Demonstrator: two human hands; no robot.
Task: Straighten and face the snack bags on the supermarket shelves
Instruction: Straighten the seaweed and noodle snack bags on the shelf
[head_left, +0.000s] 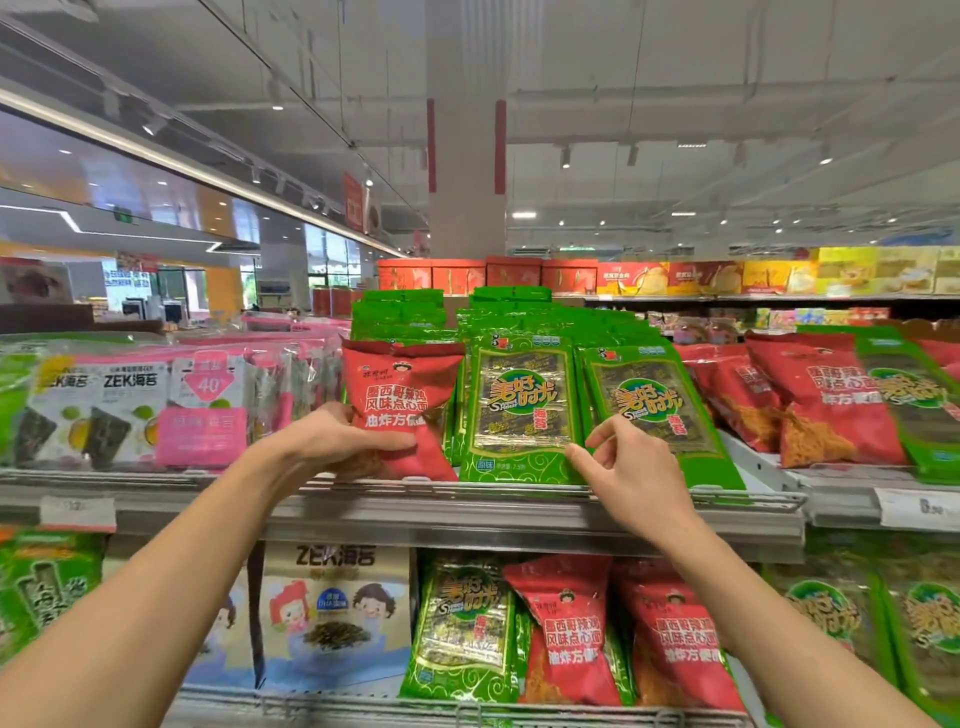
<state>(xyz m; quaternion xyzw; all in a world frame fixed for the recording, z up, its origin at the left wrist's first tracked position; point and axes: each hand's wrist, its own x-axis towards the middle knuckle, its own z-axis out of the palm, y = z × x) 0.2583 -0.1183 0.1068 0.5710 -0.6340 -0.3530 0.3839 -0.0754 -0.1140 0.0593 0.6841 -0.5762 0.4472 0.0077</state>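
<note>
Two bare forearms reach in from the near edge toward the upper grey metal shelf (519, 512). The person's left hand (340, 441) grips a red crinkled plastic snack bag (402, 395) by its lower part, fingers curled behind it and thumb across the front; the bag stands at the shelf's front, tilted slightly (its top leans left). Just right of it, the right hand (631, 470) pinches the lower right corner of a green glossy seaweed packet (519, 410), which stands upright, facing forward. Another green seaweed packet (654, 415) leans beside it, further right. Far left on the same shelf stand pink and white seaweed packs (171, 405). Below, on the lower shelf, lie more red snack bags (576, 629), tilted.
</note>
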